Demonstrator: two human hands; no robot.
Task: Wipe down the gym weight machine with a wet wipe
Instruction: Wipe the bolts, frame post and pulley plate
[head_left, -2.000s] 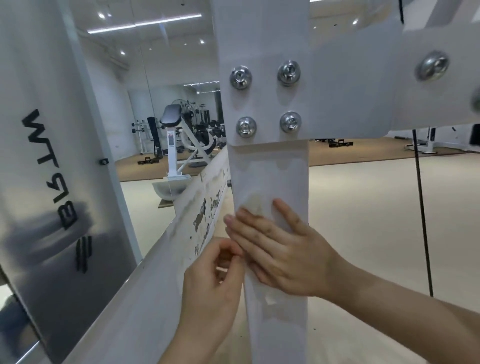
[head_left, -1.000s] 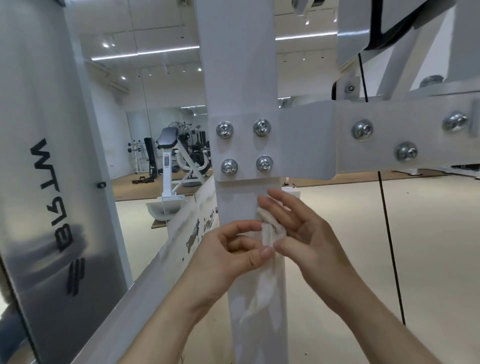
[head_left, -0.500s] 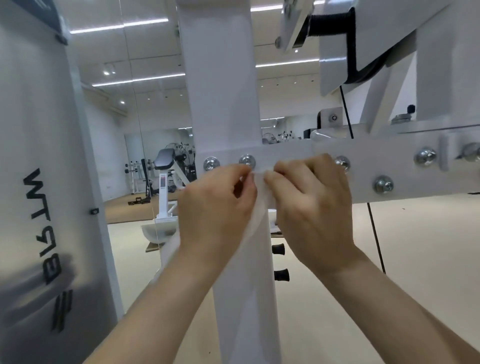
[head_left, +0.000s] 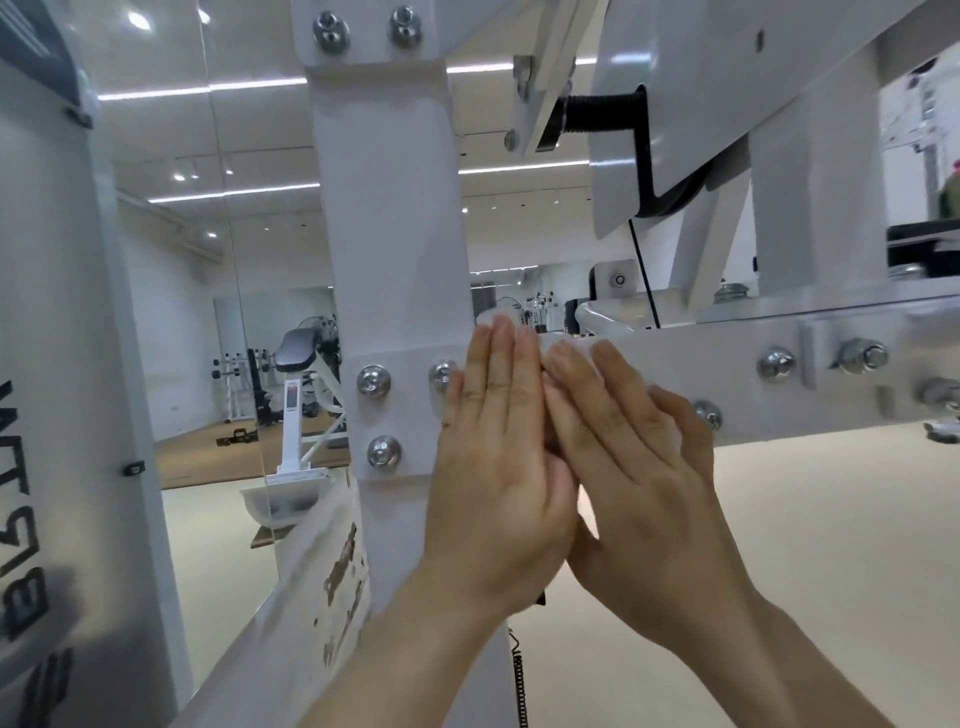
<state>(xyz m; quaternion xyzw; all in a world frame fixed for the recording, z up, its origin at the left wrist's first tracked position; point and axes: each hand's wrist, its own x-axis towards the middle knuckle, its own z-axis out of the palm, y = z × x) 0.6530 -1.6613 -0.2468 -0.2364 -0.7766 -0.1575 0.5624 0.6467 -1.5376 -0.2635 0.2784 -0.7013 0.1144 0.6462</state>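
Note:
The white weight machine has an upright post (head_left: 389, 234) joined by a bolted plate (head_left: 395, 415) to a horizontal beam (head_left: 737, 374). My left hand (head_left: 493, 467) and my right hand (head_left: 639, 478) lie flat side by side on that joint, fingers straight and pointing up. They press a thin white wet wipe (head_left: 487, 318) against the metal. Only the wipe's edge shows above my left fingertips; the rest is hidden under my palms.
A grey shroud panel (head_left: 52, 364) with black lettering stands close on the left. A sloped white beam (head_left: 332, 571) with chipped paint runs down to the left. A black cable (head_left: 641, 270) hangs behind the beam, and a coiled cord (head_left: 519, 680) hangs below my wrists. Gym benches (head_left: 296, 348) stand far behind.
My hands have gone from pinching the wipe between fingertips to lying flat on it over the bolted plate. The view has tilted up, so the plate sits lower in the frame.

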